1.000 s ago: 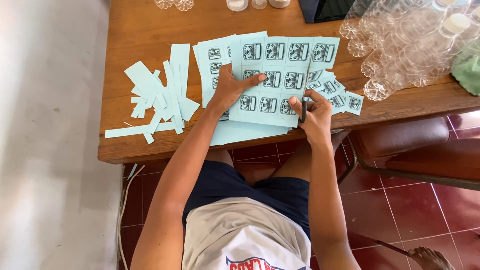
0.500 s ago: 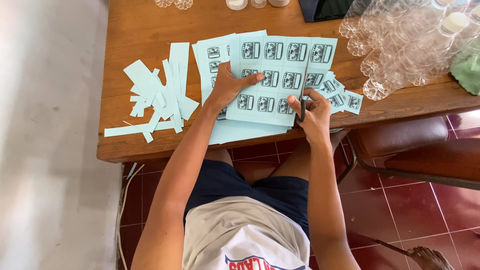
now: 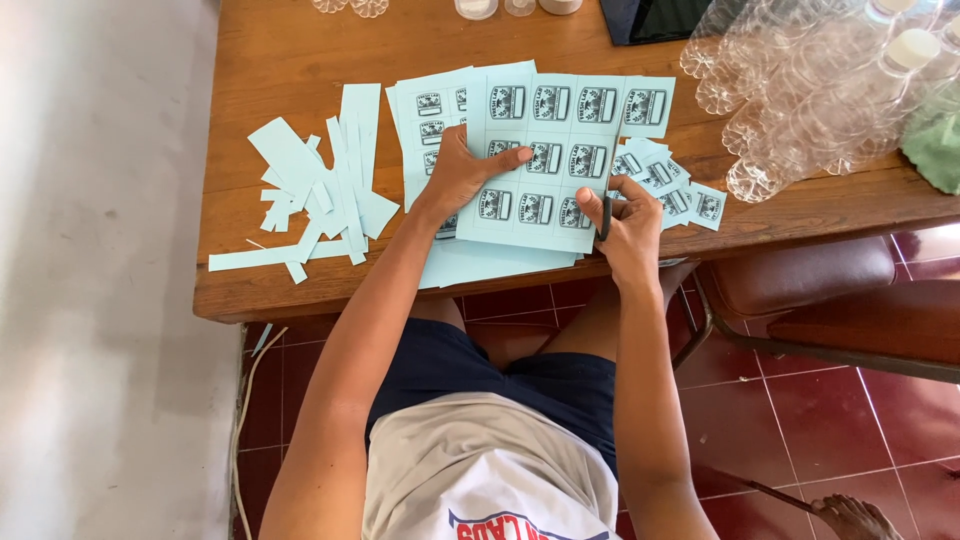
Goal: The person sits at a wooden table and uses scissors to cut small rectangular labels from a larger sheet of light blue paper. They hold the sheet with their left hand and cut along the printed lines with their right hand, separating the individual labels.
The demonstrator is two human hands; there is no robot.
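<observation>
A pale blue sheet [image 3: 560, 130] printed with rows of small dark labels lies over more such sheets on the wooden table [image 3: 300, 40]. My left hand [image 3: 462, 172] grips the sheet at its left side, thumb on top. My right hand [image 3: 628, 222] is closed around black scissors [image 3: 605, 215] at the sheet's lower right edge. Small cut-out labels [image 3: 685, 195] lie in a heap just right of that hand.
Plain blue paper strips and offcuts [image 3: 320, 180] are scattered at the left of the table. A bag of clear plastic bottles [image 3: 820, 90] fills the right end, with a dark tablet [image 3: 655, 18] behind. A brown chair seat [image 3: 800, 280] stands at my right.
The sheet and both hands shifted slightly; my right hand with the scissors stays at the sheet's lower right edge. Little else differs.
</observation>
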